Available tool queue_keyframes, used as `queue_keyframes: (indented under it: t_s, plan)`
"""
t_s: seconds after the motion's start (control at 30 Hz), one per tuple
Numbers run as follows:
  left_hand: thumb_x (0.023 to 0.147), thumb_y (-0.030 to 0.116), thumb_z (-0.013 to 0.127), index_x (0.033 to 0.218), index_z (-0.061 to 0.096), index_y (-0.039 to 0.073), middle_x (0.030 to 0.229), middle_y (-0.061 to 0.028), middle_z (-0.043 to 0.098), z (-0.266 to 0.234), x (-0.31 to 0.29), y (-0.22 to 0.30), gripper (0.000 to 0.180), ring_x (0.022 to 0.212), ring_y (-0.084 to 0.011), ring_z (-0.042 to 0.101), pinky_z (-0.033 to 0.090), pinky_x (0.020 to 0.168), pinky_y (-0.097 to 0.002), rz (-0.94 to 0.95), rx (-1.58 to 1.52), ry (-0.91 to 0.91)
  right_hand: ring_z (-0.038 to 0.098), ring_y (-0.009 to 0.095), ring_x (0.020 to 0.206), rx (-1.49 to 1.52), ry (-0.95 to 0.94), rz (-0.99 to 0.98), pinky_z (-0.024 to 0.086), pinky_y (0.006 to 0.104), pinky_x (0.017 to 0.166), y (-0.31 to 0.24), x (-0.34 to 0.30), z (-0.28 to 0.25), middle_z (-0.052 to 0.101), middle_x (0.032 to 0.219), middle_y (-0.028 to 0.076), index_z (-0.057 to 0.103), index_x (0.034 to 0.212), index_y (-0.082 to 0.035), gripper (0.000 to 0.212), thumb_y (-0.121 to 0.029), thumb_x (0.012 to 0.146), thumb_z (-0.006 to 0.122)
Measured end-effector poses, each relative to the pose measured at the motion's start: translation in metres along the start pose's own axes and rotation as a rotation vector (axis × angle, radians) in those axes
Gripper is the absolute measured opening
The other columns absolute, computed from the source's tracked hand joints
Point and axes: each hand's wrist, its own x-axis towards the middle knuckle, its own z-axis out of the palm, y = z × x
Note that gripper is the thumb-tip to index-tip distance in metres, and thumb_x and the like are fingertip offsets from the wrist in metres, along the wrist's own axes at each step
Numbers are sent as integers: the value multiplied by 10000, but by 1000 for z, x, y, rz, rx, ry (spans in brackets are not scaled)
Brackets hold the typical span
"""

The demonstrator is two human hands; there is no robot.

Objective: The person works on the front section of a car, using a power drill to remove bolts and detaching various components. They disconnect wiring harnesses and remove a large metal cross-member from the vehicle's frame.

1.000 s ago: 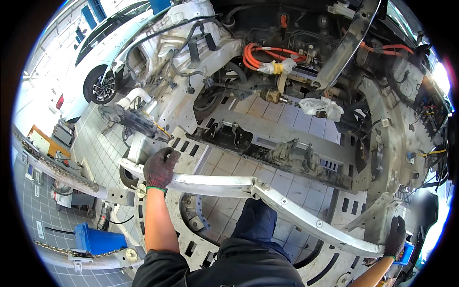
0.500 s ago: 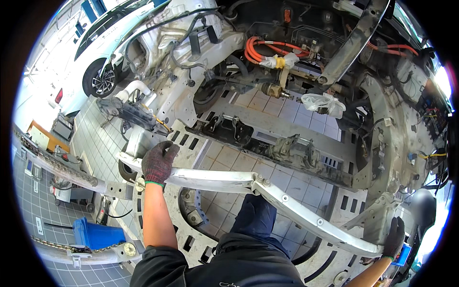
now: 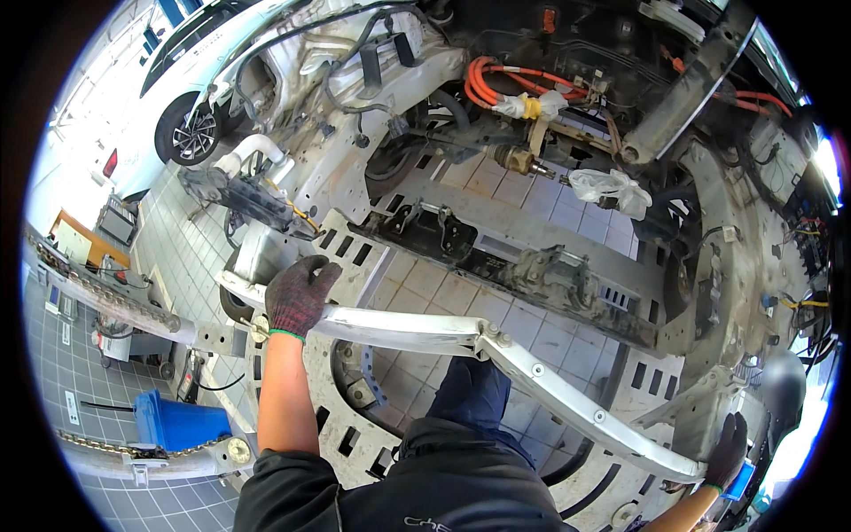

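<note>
A long, curved silver bumper beam point(image 3: 399, 328) spans the front of a stripped car body, with a bolted joint near its middle. My left hand point(image 3: 300, 297), in a dark knitted glove with a green cuff, is closed on the beam near its left end, fingers curled over the top. At the far right end my right hand point(image 3: 729, 452), gloved alike, wraps the beam's outer end. Its fingers reach forward beside the rail, and its thumb is hidden. The beam's ends lie close against the body's front rails; whether they are fastened I cannot tell.
A slotted metal platform point(image 3: 372, 275) runs beneath the body. Inside it are orange cables point(image 3: 483, 84), a drive shaft point(image 3: 519, 160) and a plastic-wrapped part point(image 3: 612, 193). At left stand a blue bin point(image 3: 177, 421), a lift arm with chain point(image 3: 133, 315) and a white car point(image 3: 177, 80).
The view has shifted slightly, moving the car body a little to the right in it. My left hand's fingers look more curled. Both hands stay at the beam's ends.
</note>
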Motion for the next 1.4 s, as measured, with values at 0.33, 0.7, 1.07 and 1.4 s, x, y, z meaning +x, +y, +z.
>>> queue_keyframes:
  t_s: [0.33, 0.7, 1.07, 1.4]
  plan:
    - [938, 572, 718, 1223, 784, 147, 954, -130, 810, -13, 0, 11, 516, 933, -320, 776, 587, 875, -456, -31, 6, -65, 730, 304, 1047, 202, -319, -508, 557, 405, 938, -184, -30, -25, 748, 1221, 200, 640, 1422, -8, 526, -232, 954, 730]
    - [786, 255, 822, 1098, 728, 35, 1007, -157, 773, -50, 21, -87, 393, 907, -385, 743, 566, 837, -492, 456, -189, 338, 710, 375, 1213, 322, -527, -1031, 541, 443, 1064, -591, -47, 101, 730, 1309, 192, 605, 1482, -72, 669, -395, 926, 787]
    - [737, 112, 771, 1033, 687, 80, 858, -153, 721, -63, 62, -162, 309, 698, -374, 679, 538, 645, -460, 492, -435, 99, 618, 356, 1355, -150, -554, -1057, 462, 434, 1158, -935, -64, 215, 626, 1489, 230, 620, 1480, -53, 835, -551, 821, 734]
    - [724, 161, 812, 1079, 698, 104, 924, -129, 745, -60, 74, -181, 377, 757, -356, 701, 540, 677, -458, 565, -420, 126, 665, 387, 1250, 457, -556, -517, 502, 458, 1058, -941, -77, 337, 686, 1337, 274, 659, 1379, 3, 568, -284, 891, 700]
